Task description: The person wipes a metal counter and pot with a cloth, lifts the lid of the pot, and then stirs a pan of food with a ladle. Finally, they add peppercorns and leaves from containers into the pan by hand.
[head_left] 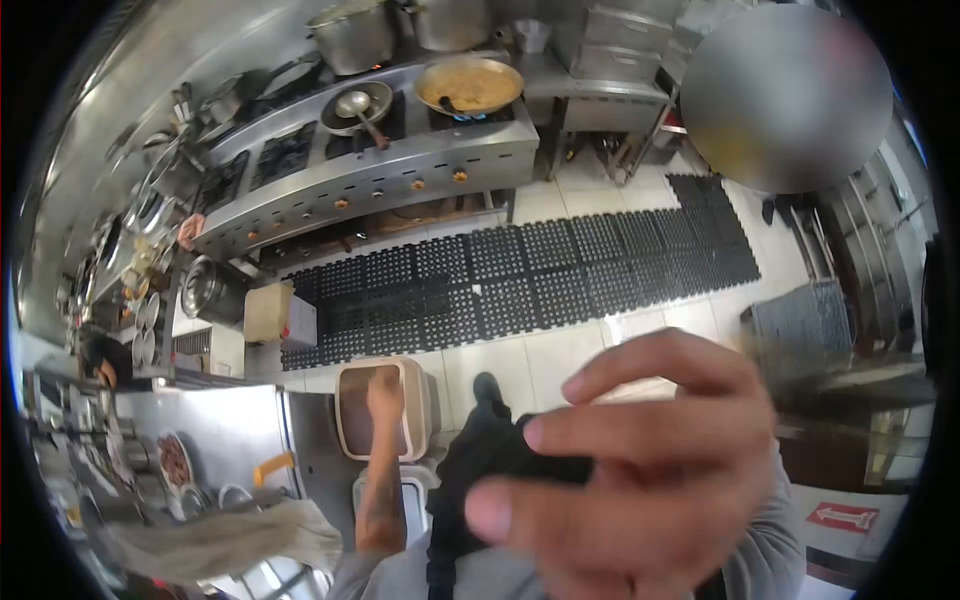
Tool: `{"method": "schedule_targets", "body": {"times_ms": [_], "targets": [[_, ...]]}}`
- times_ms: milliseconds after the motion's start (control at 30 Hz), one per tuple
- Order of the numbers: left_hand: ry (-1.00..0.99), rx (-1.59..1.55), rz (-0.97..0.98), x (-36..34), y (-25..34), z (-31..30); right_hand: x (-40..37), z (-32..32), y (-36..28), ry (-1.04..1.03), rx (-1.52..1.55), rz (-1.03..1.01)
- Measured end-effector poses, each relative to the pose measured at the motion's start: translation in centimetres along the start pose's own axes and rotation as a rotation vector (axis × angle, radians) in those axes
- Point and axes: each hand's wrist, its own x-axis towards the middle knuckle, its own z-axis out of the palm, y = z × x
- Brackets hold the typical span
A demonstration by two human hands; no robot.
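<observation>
Large and close to the camera, my right hand is raised with its fingers curved and apart, and nothing shows between them. My left hand reaches down over the open top of a beige bin. It is small and blurred there, so its fingers and anything in them cannot be made out. A second, pale container stands beside the bin, partly behind my left forearm.
Across the black floor mat, a stove bears a pan of yellowish food over a flame, and a ladle. A steel counter is at left, near a person. A cardboard box stands by the mat.
</observation>
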Motion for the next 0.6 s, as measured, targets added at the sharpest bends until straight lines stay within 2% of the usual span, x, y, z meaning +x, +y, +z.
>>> {"method": "schedule_targets", "body": {"times_ms": [33, 133, 167, 200, 233, 267, 300, 333, 367, 400, 467, 500, 533, 600], "targets": [[0.120, -0.013, 0.221, 5.6, 2.5, 0.5, 0.5, 0.7, 0.9, 0.085, -0.039, 0.121], [0.104, 0.016, 0.437, 19.1, 14.5, 0.7, 1.4, 2.0, 3.7, 0.320, -0.181, 0.491], [0.109, 0.031, 0.352, 22.8, 17.6, 1.5, 1.0, 1.8, 7.5, 0.169, -0.178, 0.325], [0.001, 0.092, 0.316, 25.3, 21.7, 0.6, 0.4, 1.1, 11.1, -0.099, -0.091, 0.338], [0.022, 0.205, 0.445, 31.4, 20.5, 2.5, -0.5, 0.3, 14.1, -0.365, 0.003, 0.329], [0.036, 0.217, 0.447, 36.7, 19.1, 4.4, -2.7, 0.9, 16.6, -0.427, 0.008, 0.454], [0.035, -0.036, 0.260, 41.4, 17.8, 6.3, -5.8, 1.8, 19.5, -0.501, 0.015, 0.574], [0.038, -0.299, 0.072, 44.7, 17.4, 7.2, -9.2, 2.4, 21.8, -0.459, -0.020, 0.681], [-0.103, -0.743, -0.432, 42.1, 24.1, 4.4, -13.4, 3.0, 24.1, -0.422, -0.016, 0.758], [-0.072, -0.757, -0.435, 44.4, 24.2, 4.3, -16.9, 2.9, 26.2, -0.421, 0.104, 0.933], [0.093, -1.137, -0.740, 49.5, 23.4, 4.4, -22.5, 1.7, 29.8, -0.461, 0.254, 1.225], [0.153, -1.168, -0.645, 51.3, 23.4, 4.7, -24.3, 0.9, 31.8, -0.505, 0.271, 1.335], [0.058, -1.252, -0.541, 55.4, 20.2, 5.6, -25.4, 0.2, 34.5, -0.505, 0.274, 1.322], [0.100, -1.242, -0.523, 57.7, 22.8, 4.9, -25.8, -1.4, 40.5, -0.506, 0.337, 1.397]]}}
